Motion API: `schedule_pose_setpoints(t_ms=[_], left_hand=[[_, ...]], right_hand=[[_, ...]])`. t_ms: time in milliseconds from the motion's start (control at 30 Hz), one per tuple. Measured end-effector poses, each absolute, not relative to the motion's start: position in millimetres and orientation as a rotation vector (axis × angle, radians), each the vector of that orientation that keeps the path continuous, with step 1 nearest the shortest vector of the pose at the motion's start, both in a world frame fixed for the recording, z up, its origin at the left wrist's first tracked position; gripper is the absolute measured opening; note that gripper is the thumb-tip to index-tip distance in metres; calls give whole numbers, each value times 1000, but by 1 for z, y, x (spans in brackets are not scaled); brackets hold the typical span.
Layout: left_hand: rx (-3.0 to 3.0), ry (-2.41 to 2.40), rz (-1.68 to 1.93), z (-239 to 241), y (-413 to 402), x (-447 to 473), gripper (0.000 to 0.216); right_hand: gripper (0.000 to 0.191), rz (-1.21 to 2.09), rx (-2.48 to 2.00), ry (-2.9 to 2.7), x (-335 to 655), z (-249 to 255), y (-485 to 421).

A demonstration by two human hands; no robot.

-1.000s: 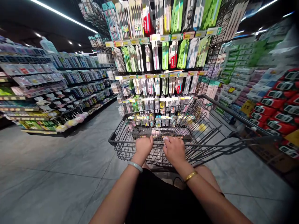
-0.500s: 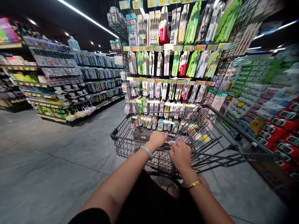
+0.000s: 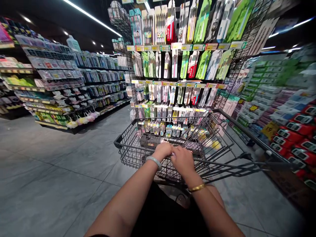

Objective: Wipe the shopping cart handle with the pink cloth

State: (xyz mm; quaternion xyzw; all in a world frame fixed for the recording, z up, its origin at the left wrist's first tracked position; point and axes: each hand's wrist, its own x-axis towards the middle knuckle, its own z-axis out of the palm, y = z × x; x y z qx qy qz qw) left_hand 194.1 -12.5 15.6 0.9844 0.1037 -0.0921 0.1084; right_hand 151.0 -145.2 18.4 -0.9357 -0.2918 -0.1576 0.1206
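Observation:
A black wire shopping cart (image 3: 118, 143) stands right in front of me, facing a rack of toothbrush packs (image 3: 172, 65). My left hand (image 3: 163, 150), with a pale bangle on the wrist, is curled over the cart's near bar. My right hand (image 3: 182, 160), with a gold bangle on the wrist, grips the same bar. The two hands touch each other at the middle of the bar. Pale packets lie in the cart basket, too blurred to name.
Long shelves of packaged goods (image 3: 56, 85) run along the left of a grey tiled aisle (image 3: 61, 164). Stacked red and white packs (image 3: 296, 131) and green boxes (image 3: 266, 75) fill the right side. The cart's right rail (image 3: 247, 131) runs close to those stacks.
My hands have slid together on the bar; a second ago they were apart. The cart and my view have shifted slightly relative to the toothbrush rack.

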Motion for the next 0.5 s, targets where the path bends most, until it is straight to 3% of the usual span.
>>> schedule_pose_setpoints(t_ms=[233, 500], left_hand=[[2831, 374, -210, 14, -12, 192, 49], [2814, 383, -217, 15, -7, 191, 47]], right_hand=[[18, -595, -2876, -619, 165, 14, -222], [27, -531, -2609, -946, 155, 3, -168]])
